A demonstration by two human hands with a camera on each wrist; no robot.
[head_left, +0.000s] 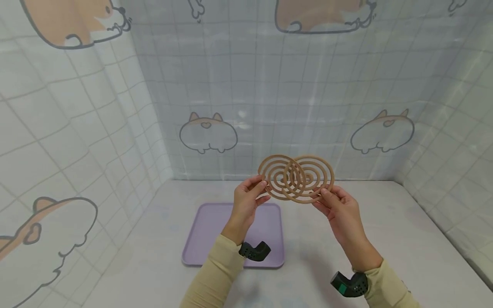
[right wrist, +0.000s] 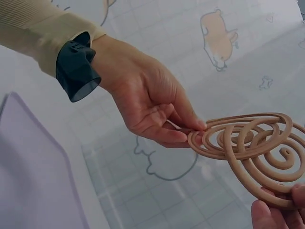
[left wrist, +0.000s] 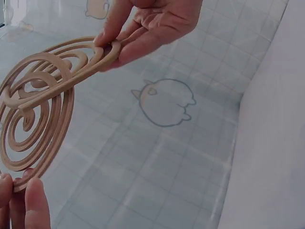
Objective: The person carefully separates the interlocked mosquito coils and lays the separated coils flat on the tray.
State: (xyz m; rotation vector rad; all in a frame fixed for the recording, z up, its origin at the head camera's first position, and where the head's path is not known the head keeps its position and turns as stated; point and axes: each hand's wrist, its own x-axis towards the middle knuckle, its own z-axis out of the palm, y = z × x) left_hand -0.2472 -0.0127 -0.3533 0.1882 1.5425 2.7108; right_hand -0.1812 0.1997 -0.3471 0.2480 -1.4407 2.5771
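Two flat tan spiral coils, looking like mosquito coils, overlap in mid-air in front of me. My left hand (head_left: 246, 197) pinches the outer rim of the left coil (head_left: 283, 179) between thumb and fingers. At the right coil (head_left: 308, 179), my right hand (head_left: 342, 207) grips the lower right edge the same way. In the left wrist view the coils cross at an angle, their rings looking interlaced. The right wrist view shows the left hand (right wrist: 147, 98) from the side, thumb on top of the rim. Only the fingertips of the right hand (right wrist: 276, 214) appear there.
A shallow purple tray (head_left: 196, 239) lies on the white table (head_left: 154, 239) below the left forearm. Tiled-pattern sheeting (head_left: 250, 77) with cartoon dogs covers the back and sides. Each wrist wears a black camera band (head_left: 255, 251).
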